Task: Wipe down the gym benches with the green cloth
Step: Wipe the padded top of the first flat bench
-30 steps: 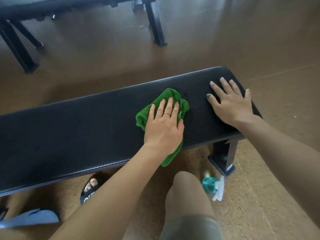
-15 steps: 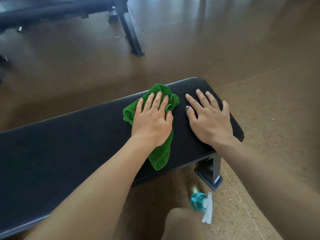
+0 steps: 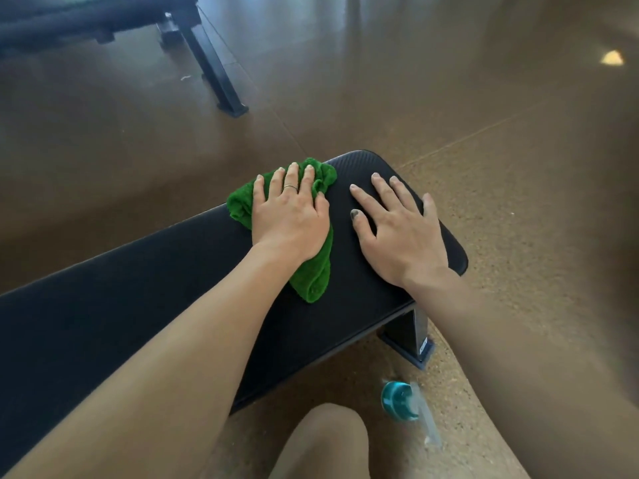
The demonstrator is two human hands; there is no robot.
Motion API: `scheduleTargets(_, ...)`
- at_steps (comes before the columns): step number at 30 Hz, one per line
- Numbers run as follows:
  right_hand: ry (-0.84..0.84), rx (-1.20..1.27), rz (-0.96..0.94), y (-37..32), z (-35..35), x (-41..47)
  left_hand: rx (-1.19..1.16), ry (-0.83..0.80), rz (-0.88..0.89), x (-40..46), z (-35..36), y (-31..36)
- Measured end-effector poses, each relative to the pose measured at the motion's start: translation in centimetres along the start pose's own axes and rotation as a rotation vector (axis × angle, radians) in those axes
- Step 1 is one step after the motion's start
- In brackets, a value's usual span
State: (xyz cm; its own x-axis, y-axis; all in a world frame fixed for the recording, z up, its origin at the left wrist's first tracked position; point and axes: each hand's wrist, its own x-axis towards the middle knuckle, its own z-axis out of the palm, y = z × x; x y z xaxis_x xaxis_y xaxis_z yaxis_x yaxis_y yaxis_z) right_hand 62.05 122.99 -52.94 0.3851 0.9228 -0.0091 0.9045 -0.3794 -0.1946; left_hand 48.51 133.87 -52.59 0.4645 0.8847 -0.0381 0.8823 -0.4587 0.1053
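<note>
A black padded gym bench [image 3: 138, 299] runs from the lower left to the middle of the view. A crumpled green cloth [image 3: 311, 274] lies on its right part, reaching the far edge. My left hand [image 3: 288, 212] presses flat on the cloth with straight fingers and a ring on one finger. My right hand [image 3: 397, 229] rests flat on the bare pad near the bench's right end, fingers spread, just right of the cloth.
A teal spray bottle [image 3: 401, 402] stands on the brown floor below the bench's right end, beside the bench leg [image 3: 411, 337]. A second black bench [image 3: 86, 19] with a slanted leg stands at the back left. My knee [image 3: 325, 440] is at the bottom.
My left hand has slid the cloth toward the bench's far edge. The view has shifted right, so the bench's end sits nearer the middle. My right hand stays flat on the pad.
</note>
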Motion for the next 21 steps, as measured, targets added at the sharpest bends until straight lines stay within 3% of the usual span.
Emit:
scheduleTargets(15,0.034,0.089,0.079,0.2,0.2,0.7,0.013,-0.011,-0.003,3.0,-0.1,1.7)
scheduleTargets(21,-0.038,0.191,0.05,0.7,-0.7,1.2,-0.005,-0.027,0.171,-6.2,0.0,3.9)
